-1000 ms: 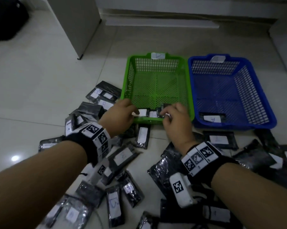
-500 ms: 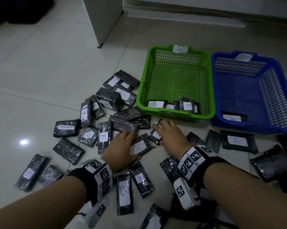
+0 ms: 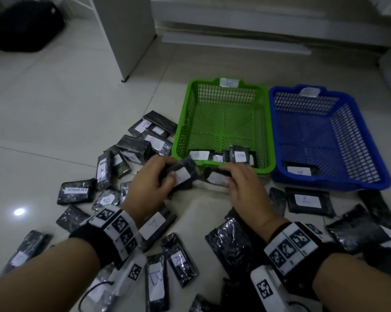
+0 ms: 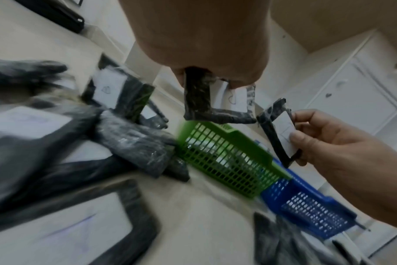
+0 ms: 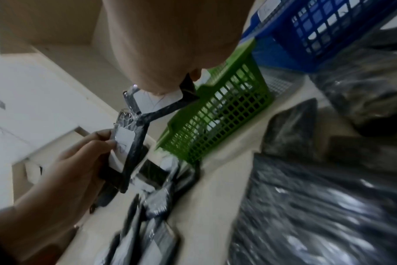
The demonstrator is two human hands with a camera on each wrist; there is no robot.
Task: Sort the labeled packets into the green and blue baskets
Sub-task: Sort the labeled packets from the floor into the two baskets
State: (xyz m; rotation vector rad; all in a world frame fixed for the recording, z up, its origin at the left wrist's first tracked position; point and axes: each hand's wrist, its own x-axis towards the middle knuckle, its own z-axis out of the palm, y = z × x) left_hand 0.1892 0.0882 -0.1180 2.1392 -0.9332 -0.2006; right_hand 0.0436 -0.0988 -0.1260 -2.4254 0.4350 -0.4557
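Half a second ago both hands lay on the floor pile; now each is raised at the green basket's (image 3: 223,122) 6 o'clock rim. The left hand (image 3: 148,190) has its fingers clenched round one labeled packet (image 3: 183,175), and the right hand (image 3: 246,188) pinches a second packet (image 3: 215,177). The blue basket (image 3: 325,136) sits at the green one's 3 o'clock.

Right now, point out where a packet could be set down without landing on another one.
Free: the far floor of the green basket, beyond the packets along its near wall; most of the blue basket, holding one packet at its near edge; the bare tiles left of the green basket. Crowded: the floor around the left hand and right hand, strewn with packets.
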